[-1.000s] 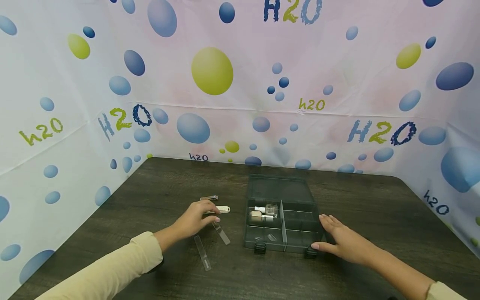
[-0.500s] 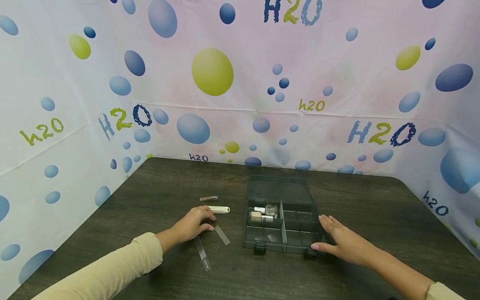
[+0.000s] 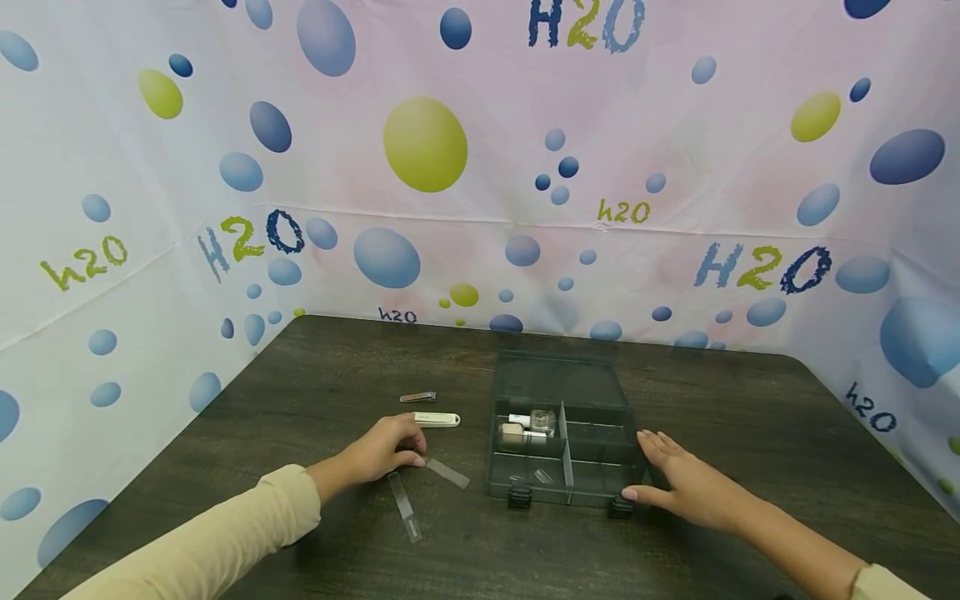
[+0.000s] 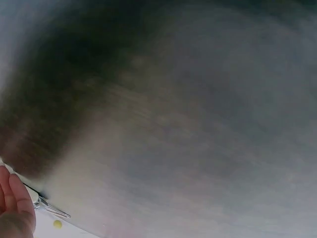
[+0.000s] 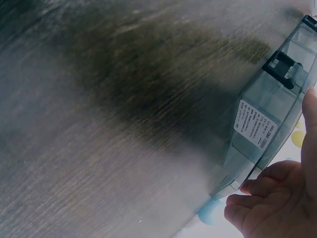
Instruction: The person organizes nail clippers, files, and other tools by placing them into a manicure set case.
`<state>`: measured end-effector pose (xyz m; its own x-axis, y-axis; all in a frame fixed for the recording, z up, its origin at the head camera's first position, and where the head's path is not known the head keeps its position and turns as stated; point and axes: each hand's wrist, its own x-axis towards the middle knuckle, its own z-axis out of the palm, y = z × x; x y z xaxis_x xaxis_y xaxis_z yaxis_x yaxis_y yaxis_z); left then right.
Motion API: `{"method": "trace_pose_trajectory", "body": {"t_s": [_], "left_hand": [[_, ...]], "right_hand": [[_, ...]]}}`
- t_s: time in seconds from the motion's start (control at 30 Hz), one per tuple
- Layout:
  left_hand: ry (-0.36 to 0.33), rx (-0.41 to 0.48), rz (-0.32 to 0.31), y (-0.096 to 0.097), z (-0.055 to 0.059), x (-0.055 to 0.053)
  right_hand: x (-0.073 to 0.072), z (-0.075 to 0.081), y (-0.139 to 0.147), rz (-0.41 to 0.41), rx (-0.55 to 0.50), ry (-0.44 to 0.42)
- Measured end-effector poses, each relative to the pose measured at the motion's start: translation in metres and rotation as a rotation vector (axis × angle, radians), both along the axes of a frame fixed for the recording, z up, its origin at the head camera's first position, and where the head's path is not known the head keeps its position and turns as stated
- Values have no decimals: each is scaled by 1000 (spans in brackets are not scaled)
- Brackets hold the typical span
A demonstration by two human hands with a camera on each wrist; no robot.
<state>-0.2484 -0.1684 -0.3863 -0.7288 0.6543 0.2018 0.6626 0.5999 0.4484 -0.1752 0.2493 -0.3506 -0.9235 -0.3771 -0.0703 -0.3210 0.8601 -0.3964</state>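
In the head view my left hand point(image 3: 382, 450) pinches one end of a slim translucent nail file point(image 3: 447, 474) between thumb and fingers. Its other end points toward the box, low over the table. A second such strip point(image 3: 406, 507) lies just in front of that hand. Beyond the fingers are a cream-coloured flat tool point(image 3: 437, 419), partly covered by the hand, and a metal nail clipper point(image 3: 417, 397). My right hand point(image 3: 686, 483), fingers straight, rests against the right side of a dark translucent divided box point(image 3: 567, 481); the right wrist view shows the fingers along its wall.
The box's lid point(image 3: 558, 377) is folded back toward the wall. Two nail polish bottles point(image 3: 542, 422) lie in its back left compartment, small clear pieces point(image 3: 543, 476) in the front left one. Two black latches point(image 3: 520, 497) stick out in front. A printed curtain hangs behind the table.
My left hand has drawn back from the cream tool to the nail file. The file has swung, its free end turning toward the box. The right hand stays at the box.
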Motion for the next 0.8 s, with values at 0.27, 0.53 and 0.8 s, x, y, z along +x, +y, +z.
{"method": "trace_pose_trajectory", "body": {"t_s": [0.27, 0.53, 0.8], "left_hand": [[-33, -5, -24, 1, 1, 1], [41, -21, -101, 1, 1, 3], [113, -28, -126, 4, 1, 9]], "right_hand": [[0, -1, 0, -3, 4, -2], [0, -1, 0, 0, 10, 10], [0, -3, 0, 0, 11, 27]]}}
